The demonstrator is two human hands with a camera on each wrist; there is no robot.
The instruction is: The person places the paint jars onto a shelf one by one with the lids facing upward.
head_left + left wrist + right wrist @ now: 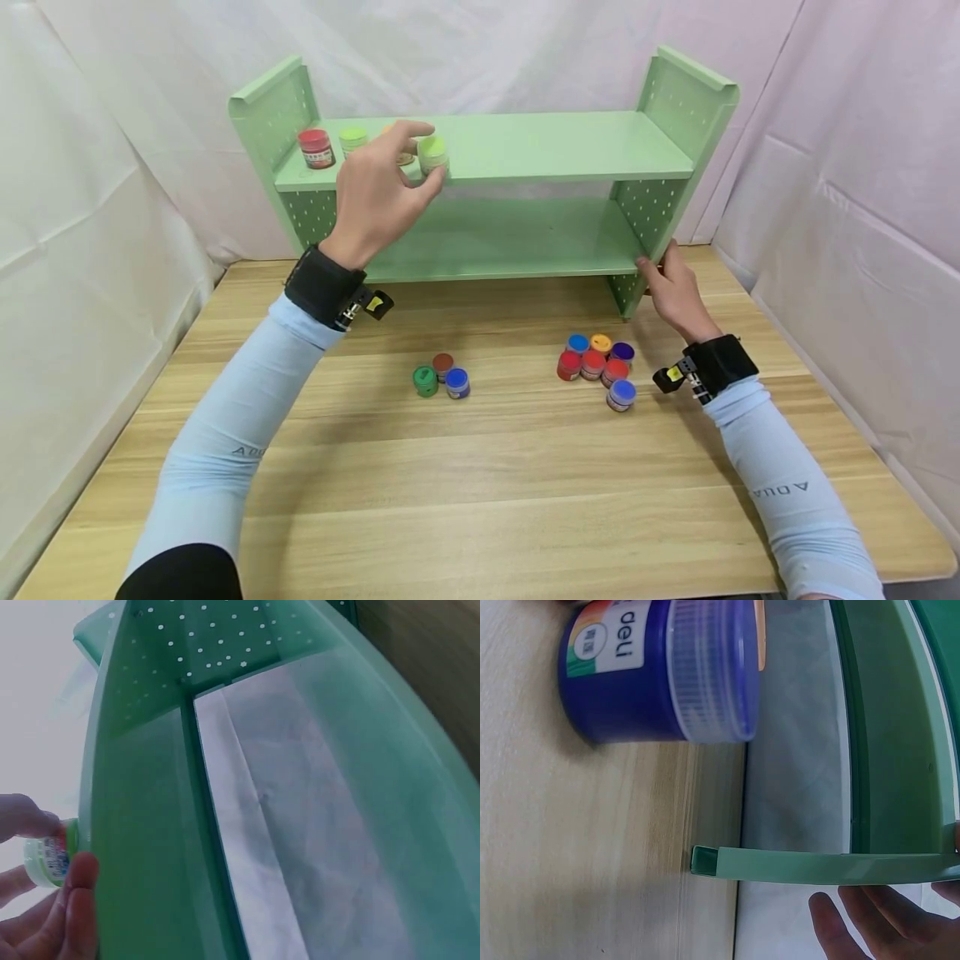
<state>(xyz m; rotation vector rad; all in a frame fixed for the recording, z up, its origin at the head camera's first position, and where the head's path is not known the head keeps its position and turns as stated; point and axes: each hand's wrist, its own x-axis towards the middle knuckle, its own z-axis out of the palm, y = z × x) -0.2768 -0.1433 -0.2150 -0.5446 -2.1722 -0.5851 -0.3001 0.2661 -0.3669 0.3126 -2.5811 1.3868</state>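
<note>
My left hand (382,187) pinches a small paint jar with a lime-green lid (432,155) between thumb and fingers, at the front edge of the upper board of a green shelf (540,146). In the left wrist view, the same jar (52,855) shows its label between the fingertips. On that board's left end stand a red paint jar (317,150) and another lime-lidded jar (353,139); a further jar is mostly hidden behind the left hand. My right hand (677,293) grips the shelf's right side panel (840,866), thumb at its front and fingers along its outer face.
On the wooden table (480,500), green (425,382), brownish-red (443,364) and blue (457,383) jars stand grouped left of centre. Several more, including an orange-lidded jar (601,343) and a blue-lidded jar (621,395), cluster near the right forearm. White cloth (480,58) hangs behind the shelf.
</note>
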